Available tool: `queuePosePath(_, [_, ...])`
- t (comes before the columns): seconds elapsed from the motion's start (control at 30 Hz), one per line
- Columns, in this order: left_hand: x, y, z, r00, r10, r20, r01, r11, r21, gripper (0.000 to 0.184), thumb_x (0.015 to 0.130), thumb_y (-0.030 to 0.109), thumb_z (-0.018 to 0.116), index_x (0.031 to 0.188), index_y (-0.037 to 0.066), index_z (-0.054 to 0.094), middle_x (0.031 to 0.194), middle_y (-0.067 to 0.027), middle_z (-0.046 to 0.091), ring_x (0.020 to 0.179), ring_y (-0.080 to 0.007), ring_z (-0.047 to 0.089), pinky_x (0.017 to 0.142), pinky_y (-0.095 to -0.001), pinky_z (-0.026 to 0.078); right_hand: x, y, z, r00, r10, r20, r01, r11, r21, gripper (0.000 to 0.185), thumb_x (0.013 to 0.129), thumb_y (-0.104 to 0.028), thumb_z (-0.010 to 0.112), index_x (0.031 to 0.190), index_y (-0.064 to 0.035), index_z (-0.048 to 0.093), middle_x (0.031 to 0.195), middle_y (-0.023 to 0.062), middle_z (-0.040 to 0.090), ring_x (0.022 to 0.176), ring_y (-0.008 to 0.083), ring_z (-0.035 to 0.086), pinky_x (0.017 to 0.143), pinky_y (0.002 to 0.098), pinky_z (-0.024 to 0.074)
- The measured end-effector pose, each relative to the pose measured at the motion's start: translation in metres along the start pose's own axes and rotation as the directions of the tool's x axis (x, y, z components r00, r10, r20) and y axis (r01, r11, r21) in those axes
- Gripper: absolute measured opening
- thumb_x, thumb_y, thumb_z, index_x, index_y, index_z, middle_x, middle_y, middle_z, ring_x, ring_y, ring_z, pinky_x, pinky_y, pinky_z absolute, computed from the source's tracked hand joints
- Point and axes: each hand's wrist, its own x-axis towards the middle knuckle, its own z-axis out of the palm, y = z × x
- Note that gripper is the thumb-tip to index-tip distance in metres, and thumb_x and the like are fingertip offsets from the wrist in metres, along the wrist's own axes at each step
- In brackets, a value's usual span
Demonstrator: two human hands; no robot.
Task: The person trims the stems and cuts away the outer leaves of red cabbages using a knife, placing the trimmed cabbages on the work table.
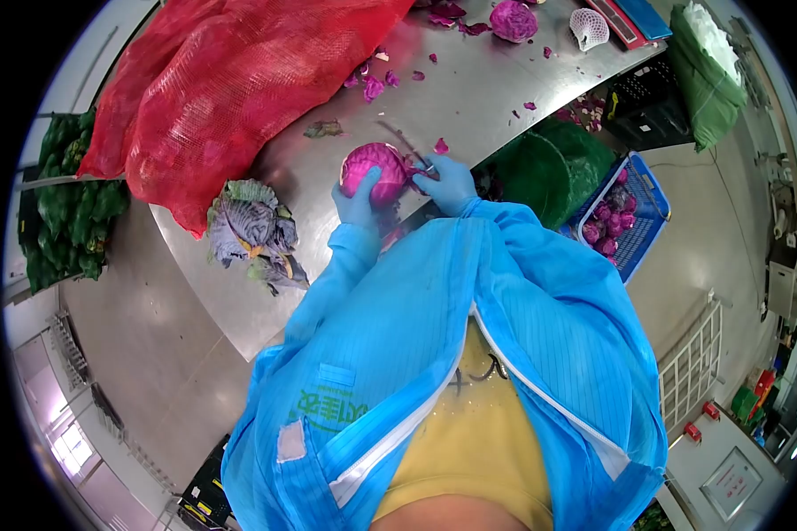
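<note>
**Red cabbage (pixel 388 166) cupped in your left hand (pixel 356 203), knife (pixel 405 142) in your right hand (pixel 452 187)**

The cabbage is in front of you, above the near part of a curved-looking steel table (pixel 297 212). Your left hand, gloved in blue, wraps its near left side, thumb laid over the top, fingers closed partway around its bulk. Your right hand, also in a blue glove, is closed on the knife at the cabbage's right side; the thin blade slants away from you and to the left. Purple leaf shows beside your right fingertips; whether they pinch it, you cannot tell from this view.

To the left of the cabbage lies a heap of grey-purple outer leaves (pixel 255 226). Beyond it, large red mesh sacks (pixel 221 97) cover the table's far left. Purple scraps (pixel 373 88) are scattered across the metal, and near the far edge sit another cabbage (pixel 513 19) and a white foam net (pixel 589 28).

Off the table to your right stand a container lined in green plastic (pixel 549 168), a blue crate (pixel 653 208) holding small purple cabbages (pixel 607 221), and a black crate (pixel 651 106). You wear a blue jacket (pixel 381 301), unzipped over a yellow top (pixel 469 434).
</note>
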Motion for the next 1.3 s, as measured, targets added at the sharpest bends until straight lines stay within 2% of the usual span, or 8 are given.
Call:
queuePosePath(0.1, [-0.011, 0.014, -0.003, 0.990, -0.134, 0.054, 0.129, 0.988, 0.087, 0.080, 0.069, 0.029, 0.075, 0.132, 0.009, 0.029, 0.123, -0.0161, 0.045, 0.104, -0.0332, 0.053, 0.079, -0.0435, 0.051, 0.010, 0.013, -0.022, 0.965, 0.263, 0.005, -0.251, 0.913, 0.323, 0.029, 0.072, -0.020, 0.070, 0.094, -0.0038, 0.063, 0.080, 0.0097, 0.065, 0.071, 0.0202, 0.062, 0.067, 0.0316, 0.0488])
queuePosePath(0.37, [0.005, 0.012, -0.012, 0.759, -0.385, 0.525, 0.474, 0.880, -0.038, 0.073, 0.072, 0.031, 0.069, 0.134, 0.012, 0.035, 0.127, -0.0138, 0.047, 0.112, -0.0332, 0.050, 0.093, -0.0477, 0.043, 0.021, 0.078, -0.108, 0.891, 0.392, -0.228, -0.431, 0.890, -0.152, 0.034, 0.069, -0.026, 0.073, 0.097, -0.0081, 0.064, 0.089, 0.0126, 0.064, 0.084, 0.0272, 0.063, 0.075, 0.0349, 0.0496])
queuePosePath(0.5, [0.012, 0.005, 0.004, 0.817, -0.167, 0.552, 0.199, 0.980, 0.001, 0.074, 0.070, 0.018, 0.070, 0.134, 0.011, 0.033, 0.128, -0.0128, 0.044, 0.114, -0.0319, 0.047, 0.094, -0.0460, 0.044, -0.009, 0.034, -0.108, 0.885, 0.114, -0.451, -0.333, 0.833, -0.443, 0.047, 0.069, -0.035, 0.075, 0.106, -0.0112, 0.059, 0.110, 0.0131, 0.053, 0.095, 0.0291, 0.058, 0.076, 0.0384, 0.0489])
queuePosePath(0.6, [0.014, 0.000, 0.019, 0.830, 0.085, 0.551, -0.126, 0.991, 0.037, 0.082, 0.065, 0.005, 0.074, 0.135, 0.012, 0.031, 0.128, -0.0119, 0.042, 0.115, -0.0300, 0.047, 0.093, -0.0438, 0.046, -0.002, 0.031, -0.075, 0.934, 0.224, -0.278, -0.235, 0.972, -0.009, 0.041, 0.077, -0.039, 0.068, 0.096, -0.0041, 0.062, 0.088, 0.0154, 0.063, 0.080, 0.0250, 0.062, 0.073, 0.0342, 0.0483])
queuePosePath(0.7, [0.025, -0.005, 0.022, 0.811, 0.169, 0.560, -0.268, 0.958, 0.099, 0.096, 0.056, -0.002, 0.080, 0.136, 0.013, 0.028, 0.129, -0.0117, 0.040, 0.114, -0.0282, 0.047, 0.092, -0.0408, 0.047, 0.009, 0.009, -0.047, 0.848, 0.521, 0.093, -0.518, 0.779, 0.354, 0.060, 0.077, -0.051, 0.064, 0.109, -0.0008, 0.059, 0.096, 0.0130, 0.063, 0.083, 0.0221, 0.060, 0.075, 0.0325, 0.0462])
queuePosePath(0.9, [0.017, -0.007, 0.017, 0.782, 0.201, 0.590, -0.316, 0.944, 0.097, 0.107, 0.054, 0.007, 0.083, 0.140, 0.013, 0.019, 0.131, -0.0130, 0.038, 0.117, -0.0288, 0.045, 0.094, -0.0400, 0.046, 0.012, 0.017, -0.031, 0.892, 0.428, 0.143, -0.443, 0.772, 0.455, 0.054, 0.077, -0.048, 0.065, 0.105, -0.0018, 0.060, 0.090, 0.0112, 0.064, 0.082, 0.0216, 0.060, 0.072, 0.0348, 0.0460])
queuePosePath(1.13, [0.014, -0.035, 0.012, 0.923, 0.350, 0.163, -0.385, 0.857, 0.343, 0.101, 0.061, 0.030, 0.084, 0.136, -0.002, 0.025, 0.132, -0.0175, 0.037, 0.121, -0.0282, 0.041, 0.098, -0.0342, 0.040, 0.003, 0.005, -0.023, 0.994, 0.107, -0.034, -0.111, 0.983, -0.147, 0.032, 0.068, -0.030, 0.062, 0.083, -0.0021, 0.060, 0.077, 0.0203, 0.061, 0.073, 0.0374, 0.060, 0.067, 0.0427, 0.0475])
queuePosePath(1.3, [0.010, -0.030, 0.005, 0.929, 0.322, 0.184, -0.368, 0.858, 0.359, 0.093, 0.061, 0.030, 0.084, 0.132, 0.001, 0.031, 0.128, -0.0167, 0.041, 0.116, -0.0274, 0.045, 0.094, -0.0349, 0.044, -0.003, -0.001, -0.022, 0.989, 0.143, 0.030, -0.134, 0.971, -0.199, 0.033, 0.065, -0.026, 0.063, 0.088, -0.0031, 0.059, 0.082, 0.0183, 0.062, 0.075, 0.0359, 0.061, 0.068, 0.0425, 0.0485])
